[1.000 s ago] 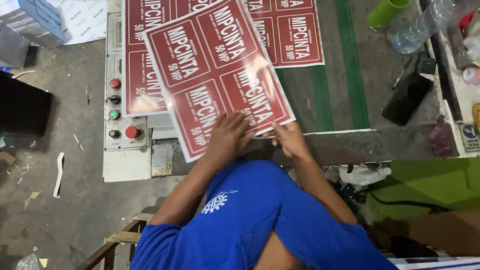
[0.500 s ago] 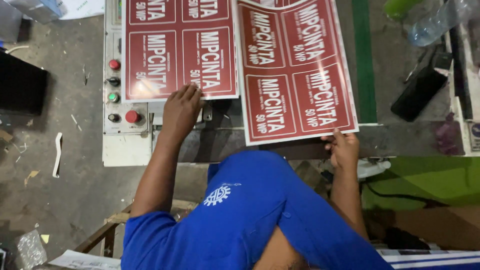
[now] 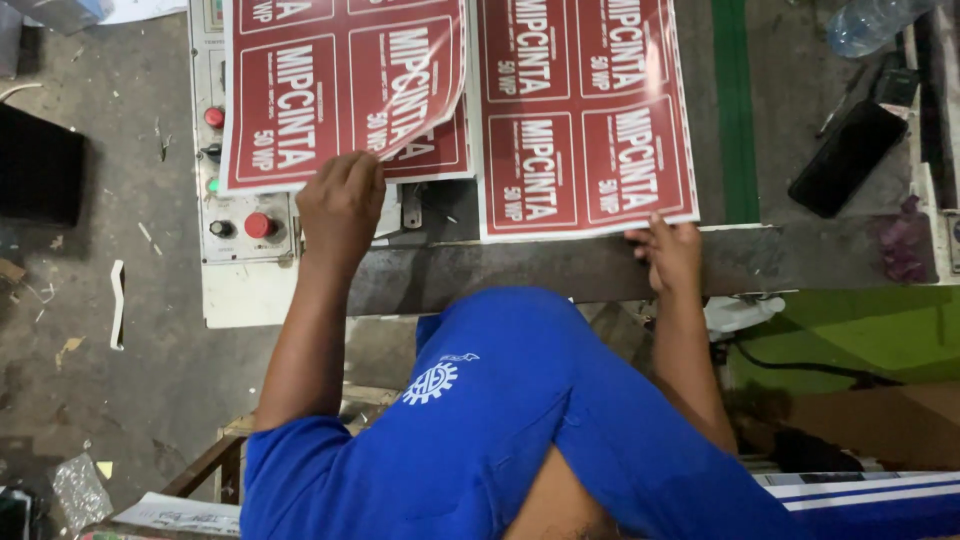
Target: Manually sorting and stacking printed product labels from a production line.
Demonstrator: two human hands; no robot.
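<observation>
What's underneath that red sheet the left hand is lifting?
Under the lifted red sheet, held by the left hand, another red printed sheet peeks out at the curled corner. How many more lie below is covered.

Red printed sheets: three, one on the right (image 3: 585, 110), one lifted on the left (image 3: 340, 90), one beneath it (image 3: 435, 155). Red push buttons: two (image 3: 214, 117) (image 3: 258, 225). Plastic bottle: one (image 3: 870, 22); black phone: one (image 3: 848, 158).

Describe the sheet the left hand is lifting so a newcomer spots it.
Start at the white control panel with red buttons. Over it lies a red sheet of white-bordered labels, held at its bottom edge by the left hand. Unlike the flat right sheet, its bottom right corner curls up.
</observation>
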